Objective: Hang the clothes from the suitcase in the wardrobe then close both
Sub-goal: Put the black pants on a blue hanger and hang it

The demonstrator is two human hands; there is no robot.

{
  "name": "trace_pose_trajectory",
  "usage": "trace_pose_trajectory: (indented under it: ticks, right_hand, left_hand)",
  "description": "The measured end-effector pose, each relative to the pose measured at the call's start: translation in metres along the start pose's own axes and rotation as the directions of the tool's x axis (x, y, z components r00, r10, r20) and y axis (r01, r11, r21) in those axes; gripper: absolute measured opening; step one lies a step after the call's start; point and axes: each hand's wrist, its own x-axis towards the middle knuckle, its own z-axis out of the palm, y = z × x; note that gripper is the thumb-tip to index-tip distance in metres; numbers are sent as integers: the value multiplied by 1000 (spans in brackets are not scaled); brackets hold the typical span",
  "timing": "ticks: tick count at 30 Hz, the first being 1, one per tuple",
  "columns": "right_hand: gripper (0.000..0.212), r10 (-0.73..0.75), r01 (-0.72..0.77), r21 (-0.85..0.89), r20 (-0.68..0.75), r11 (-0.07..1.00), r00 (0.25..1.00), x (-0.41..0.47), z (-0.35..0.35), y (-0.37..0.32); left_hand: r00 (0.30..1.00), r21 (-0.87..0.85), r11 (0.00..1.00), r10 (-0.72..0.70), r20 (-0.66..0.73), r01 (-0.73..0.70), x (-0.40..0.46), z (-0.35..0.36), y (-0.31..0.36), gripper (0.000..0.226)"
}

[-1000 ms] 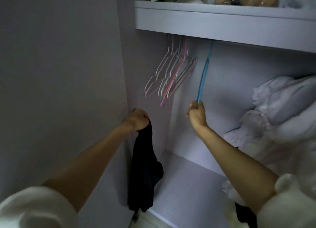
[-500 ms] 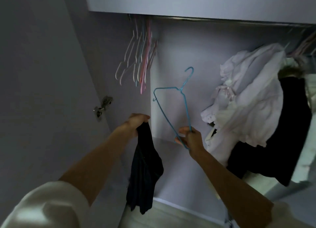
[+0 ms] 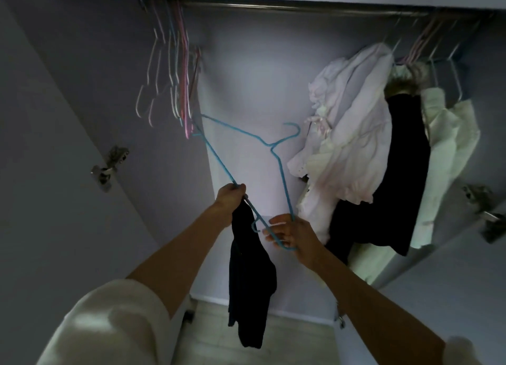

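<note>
Our left hand (image 3: 229,197) gripped the top of the dark garment (image 3: 247,271) and pinched the bar of the blue hanger (image 3: 276,156) against it, while our right hand (image 3: 290,234) curled round the hanger's near corner, just right of the cloth. With one hand minding both, we judged the garment could slip to the floor as we threaded it on. The hanger's far tip sat close to the empty hangers (image 3: 175,85) on the rail (image 3: 301,7) at far left, and could snag there.

Both hands (image 3: 230,200) raised, fingers curled
</note>
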Motion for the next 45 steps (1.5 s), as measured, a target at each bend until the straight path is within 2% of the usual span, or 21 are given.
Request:
trace_pose_trajectory:
  ticks: [1, 3, 6, 8, 10, 15, 18, 21, 23, 24, 26, 28, 29, 31, 33, 35, 36, 37, 39, 41, 45]
  right_hand:
    - [26, -1, 1, -47, -13, 999, 1000, 1, -5, 1]
    - [21, 13, -13, -4, -51, 1000, 999, 4, -10, 1]
    - [13, 27, 2, 229, -126, 974, 992, 12, -10, -10]
    - [10, 24, 38, 412, -143, 910, 989, 19, -8, -23]
    - [9, 21, 71, 485, -182, 872, 983, 28, -6, -35]
    - [45, 37, 105, 557, -237, 824, 971, 51, -6, -52]
    - [45, 103, 45, 489, -270, 871, 957, 61, 6, -51]
    - [38, 115, 43, 458, -312, 888, 943, 63, 26, -49]
    - [36, 94, 81, 450, -353, 890, 931, 64, 35, -48]
    - [36, 76, 105, 444, -372, 890, 925, 65, 40, -49]
    - [37, 36, 152, 434, -395, 888, 918, 64, 51, -50]
    - [38, 0, 195, 441, -406, 876, 914, 64, 63, -53]
    - [39, -18, 217, 444, -411, 869, 912, 63, 68, -54]
    - [40, -53, 257, 449, -418, 856, 907, 62, 79, -58]
    - [39, -73, 289, 470, -425, 834, 902, 61, 91, -62]
    - [39, -79, 310, 505, -426, 806, 901, 60, 103, -68]
    - [39, -73, 313, 518, -431, 796, 900, 60, 109, -70]
    - [39, -67, 317, 523, -441, 791, 895, 61, 113, -72]
    - [40, -75, 342, 515, -470, 786, 880, 63, 120, -75]
    - [41, -108, 390, 499, -503, 774, 858, 64, 124, -78]
    - [43, -190, 485, 478, -541, 732, 820, 66, 132, -91]
  left_hand:
    - [1000, -13, 1000, 16, 10, -16, 0, 2, 0, 18]
    - [995, 16, 998, 62, 72, -64, -2, 5, 0, 25]
    - [958, 197, 955, 177, 227, -223, -11, 2, 5, 27]
    - [919, 282, 908, 209, 334, -309, -20, -6, 9, 25]
    - [894, 342, 869, 212, 395, -358, -26, -16, 13, 23]
    - [868, 451, 804, 153, 472, -387, -30, -44, 25, 15]
    - [864, 519, 771, 79, 497, -369, -36, -57, 34, 10]
    - [884, 527, 795, 23, 467, -300, -40, -71, 43, 38]
    - [924, 563, 778, 57, 377, -278, -41, -79, 49, 52]
    - [944, 620, 729, 112, 312, -291, -41, -83, 52, 55]
    - [948, 774, 558, 263, 176, -299, -38, -87, 55, 53]
    - [912, 879, 394, 397, 101, -268, -35, -92, 55, 49]
    - [897, 896, 363, 435, 79, -256, -33, -93, 54, 47]
    - [873, 885, 401, 488, 11, -236, -31, -99, 56, 39]
    - [854, 798, 548, 513, -86, -249, -30, -102, 58, 32]
    - [877, 538, 793, 444, -186, -287, -32, -105, 62, 27]
    - [902, 357, 886, 383, -199, -297, -35, -107, 64, 26]
    - [924, 194, 937, 328, -197, -291, -38, -109, 67, 25]
    - [947, -15, 962, 265, -179, -272, -44, -115, 74, 22]
    - [957, -124, 954, 254, -143, -272, -50, -121, 82, 28]
    - [948, -149, 939, 293, -126, -310, -59, -130, 95, 31]
